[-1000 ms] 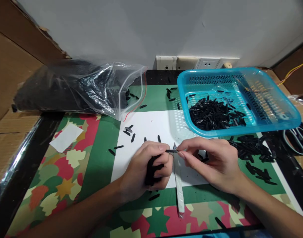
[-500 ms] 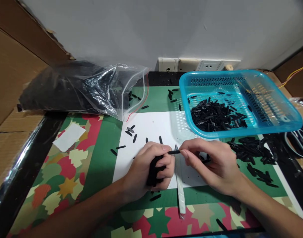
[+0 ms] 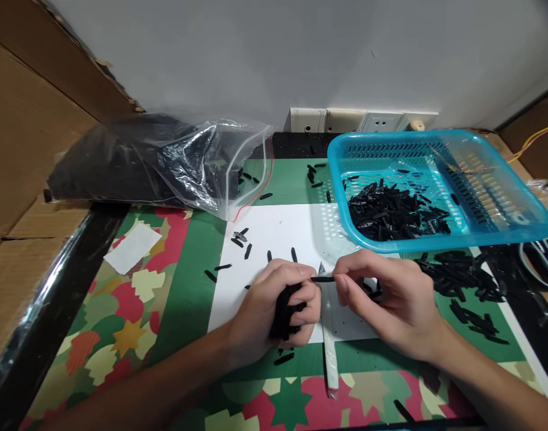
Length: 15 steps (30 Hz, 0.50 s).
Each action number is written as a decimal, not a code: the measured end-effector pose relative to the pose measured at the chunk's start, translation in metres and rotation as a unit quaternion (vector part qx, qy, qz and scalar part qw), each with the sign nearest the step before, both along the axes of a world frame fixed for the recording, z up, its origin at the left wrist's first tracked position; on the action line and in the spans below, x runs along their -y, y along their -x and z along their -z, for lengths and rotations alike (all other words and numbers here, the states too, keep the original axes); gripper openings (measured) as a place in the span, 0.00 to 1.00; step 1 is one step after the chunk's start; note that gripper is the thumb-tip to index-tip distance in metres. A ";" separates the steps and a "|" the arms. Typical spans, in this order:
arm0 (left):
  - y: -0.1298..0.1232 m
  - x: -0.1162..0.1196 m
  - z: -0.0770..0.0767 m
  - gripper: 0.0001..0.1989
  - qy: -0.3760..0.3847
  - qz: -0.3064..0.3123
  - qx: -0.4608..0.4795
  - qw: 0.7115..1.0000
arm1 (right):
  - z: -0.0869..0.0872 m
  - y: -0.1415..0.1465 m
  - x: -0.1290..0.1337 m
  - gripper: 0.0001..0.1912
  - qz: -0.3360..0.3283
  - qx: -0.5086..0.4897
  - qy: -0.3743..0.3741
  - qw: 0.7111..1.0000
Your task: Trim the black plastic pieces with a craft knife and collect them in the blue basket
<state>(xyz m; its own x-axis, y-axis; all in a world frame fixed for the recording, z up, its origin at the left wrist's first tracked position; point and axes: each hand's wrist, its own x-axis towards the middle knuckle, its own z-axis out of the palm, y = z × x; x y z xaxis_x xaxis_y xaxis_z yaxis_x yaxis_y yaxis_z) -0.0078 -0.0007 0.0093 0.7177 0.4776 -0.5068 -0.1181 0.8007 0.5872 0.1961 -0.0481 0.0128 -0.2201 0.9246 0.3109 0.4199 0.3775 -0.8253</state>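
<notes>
Paper (image 3: 276, 230) lies beneath as our left hand (image 3: 265, 299) clutches a black bundle (image 3: 283, 317) and holds one end of a slim black piece (image 3: 323, 279), while our right hand (image 3: 393, 296) pinches the other.

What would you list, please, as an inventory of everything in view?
Wall: one, grey, back
Socket plates: four, off-white, on wall
Wires: some, yellow-red, right edge
Cardboard: some, brown, both sides
Table: one, black, below
Cover: one, mostly green, on table
Sheet: one, white, centre
Scrap: one, white, left
Bag: one, clear, dark-filled, rear left
Basket: one, blue, rear right
Sticks: several, tan, basket's right end
Loose pieces: many, black, in basket and outside
Scissors: one, grey-black, right edge
Pointed tool: one, white-handled, centre foreground
Held piece: one, black, centre
Bundle: one, black, left of held piece
Left hand: one, bare, gripping bundle
Right hand: one, bare, pinching held piece
</notes>
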 end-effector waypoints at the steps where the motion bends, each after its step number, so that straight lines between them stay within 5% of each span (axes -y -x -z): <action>1: -0.001 0.000 0.000 0.22 0.002 -0.004 0.003 1.000 | -0.002 -0.002 0.000 0.05 0.013 0.017 -0.037 0.999; 3: -0.002 -0.001 0.000 0.21 0.005 -0.012 0.015 1.000 | -0.007 -0.009 0.000 0.07 0.062 0.097 -0.149 0.982; 6: -0.004 -0.001 0.002 0.20 0.023 -0.016 0.037 0.999 | -0.014 -0.027 -0.002 0.08 0.182 0.256 -0.290 0.904; 8: -0.004 -0.001 0.004 0.20 0.036 -0.029 0.050 0.998 | -0.016 -0.038 -0.004 0.10 0.270 0.314 -0.305 0.858; 11: -0.004 0.001 0.004 0.20 0.043 -0.038 0.069 0.996 | -0.017 -0.038 -0.003 0.16 0.313 0.334 -0.323 0.828; 12: -0.004 0.001 0.004 0.20 0.047 -0.040 0.072 0.996 | -0.016 -0.033 -0.001 0.15 0.288 0.312 -0.330 0.843; 14: -0.004 0.002 0.003 0.20 0.056 -0.048 0.072 0.995 | -0.015 -0.013 0.007 0.12 0.043 0.258 -0.279 0.924; 15: -0.004 0.002 0.003 0.21 0.061 -0.054 0.071 0.994 | -0.013 -0.002 0.012 0.13 -0.041 0.250 -0.276 0.927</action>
